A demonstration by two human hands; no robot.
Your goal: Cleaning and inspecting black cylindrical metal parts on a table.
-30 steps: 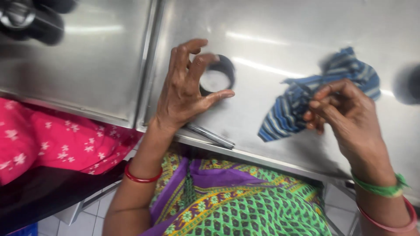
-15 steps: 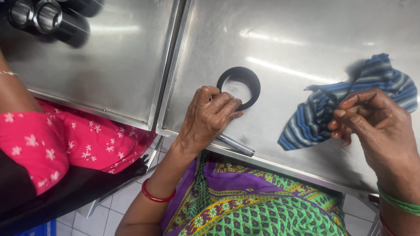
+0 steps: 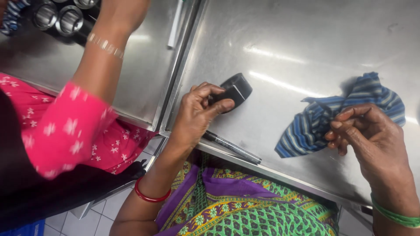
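**Black ring tilted up at the worktop's near edge**

While a co-worker's arm [image 3: 105, 57] in a pink flowered sleeve reaches over the left steel worktop [image 3: 144, 83] toward a cluster of shiny metal cylinders [image 3: 57, 19] at the far corner, the person's own two hands work on the right worktop [image 3: 297, 48]. Moving rightward, the left hand [image 3: 199, 113] is curled closed around a black ring [image 3: 234, 89], thumb pressed along its near side and fingers hooked over its top. That ring sits close to the seam between the two worktops, tipped up on its rim rather than lying flat; its broad band faces the camera, and its open axis seems to point up and away to the right, though the hand hides part of it. Just below the hand, a dark pen [image 3: 234, 147] lies at the near edge, its long axis running from upper left to lower right, almost parallel to that edge. Farther right, a crumpled blue striped cloth [image 3: 350, 109] rests on the steel. At the far right, the right hand [image 3: 372, 140] is partly closed, fingertips pinching a fold of the cloth.

As a judgement, the ring could slip from a grip held only at its rim and roll on the smooth steel. The pen, so near the edge, could be knocked off by the left wrist.
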